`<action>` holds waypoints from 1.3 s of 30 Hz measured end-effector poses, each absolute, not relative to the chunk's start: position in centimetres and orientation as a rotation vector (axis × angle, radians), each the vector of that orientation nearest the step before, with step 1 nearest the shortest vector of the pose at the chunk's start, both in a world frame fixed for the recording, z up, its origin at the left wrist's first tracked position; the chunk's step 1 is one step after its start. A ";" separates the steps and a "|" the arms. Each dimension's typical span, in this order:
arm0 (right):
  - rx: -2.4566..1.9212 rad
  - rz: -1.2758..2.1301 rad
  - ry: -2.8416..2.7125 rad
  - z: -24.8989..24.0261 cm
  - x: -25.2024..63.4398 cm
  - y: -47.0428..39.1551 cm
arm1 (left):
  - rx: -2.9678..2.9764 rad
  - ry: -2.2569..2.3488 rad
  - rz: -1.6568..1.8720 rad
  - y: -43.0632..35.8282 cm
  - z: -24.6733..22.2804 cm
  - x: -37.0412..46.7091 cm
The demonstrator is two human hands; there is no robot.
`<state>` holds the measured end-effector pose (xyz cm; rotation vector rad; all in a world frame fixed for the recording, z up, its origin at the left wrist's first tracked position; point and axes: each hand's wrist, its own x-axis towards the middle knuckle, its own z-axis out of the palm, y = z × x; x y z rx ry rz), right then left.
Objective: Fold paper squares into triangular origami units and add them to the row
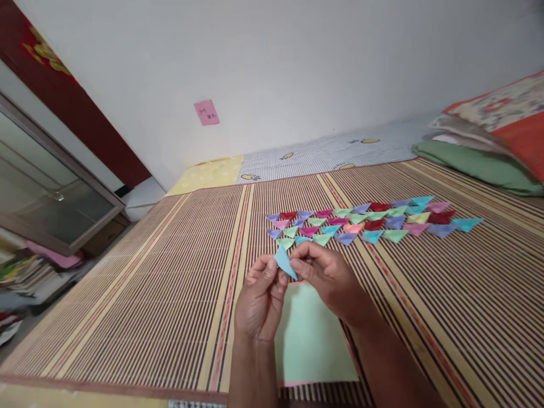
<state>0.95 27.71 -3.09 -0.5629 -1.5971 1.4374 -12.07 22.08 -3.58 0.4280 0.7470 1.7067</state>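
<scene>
Between my two hands is a small light-blue folded paper triangle (284,262), tilted, with one corner pointing up. My left hand (262,294) pinches its left side between thumb and fingers. On the other side, the thumb and fingers of my right hand (327,276) grip its lower right edge. Under my hands a pale green sheet of paper (317,340) lies flat on the striped mat (170,300). Just beyond them, rows of folded paper triangles (354,228) in blue, green, red, pink and purple spread across the mat.
A patterned sheet (297,161) borders the mat along the white wall, where a pink note (206,112) is stuck. Folded bedding, with a green piece (476,164), is piled at the right. A glass-fronted cabinet (55,181) stands at the left, off the mat.
</scene>
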 end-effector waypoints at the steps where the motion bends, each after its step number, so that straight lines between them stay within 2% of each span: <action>1: -0.563 1.454 -1.585 -3.1 1.0 27.7 | 0.436 0.739 1.707 22.1 -3.6 -12.1; 7: -0.535 1.486 -1.588 -2.9 1.1 27.7 | 0.512 0.754 1.689 22.0 -3.5 -12.0; 13: -0.696 0.959 -1.717 -2.5 0.7 27.2 | 0.684 0.992 1.771 21.8 -3.5 -11.4; 18: -0.655 0.654 -1.769 -3.1 0.1 27.0 | 0.743 1.183 1.808 21.9 -4.0 -10.6; 24: -0.619 0.435 -1.842 -4.2 -0.4 27.2 | 0.629 0.961 1.730 22.0 -3.6 -9.9; 39: -0.687 0.838 -1.820 -3.1 0.8 27.8 | 0.782 1.205 1.804 22.1 -4.4 -11.0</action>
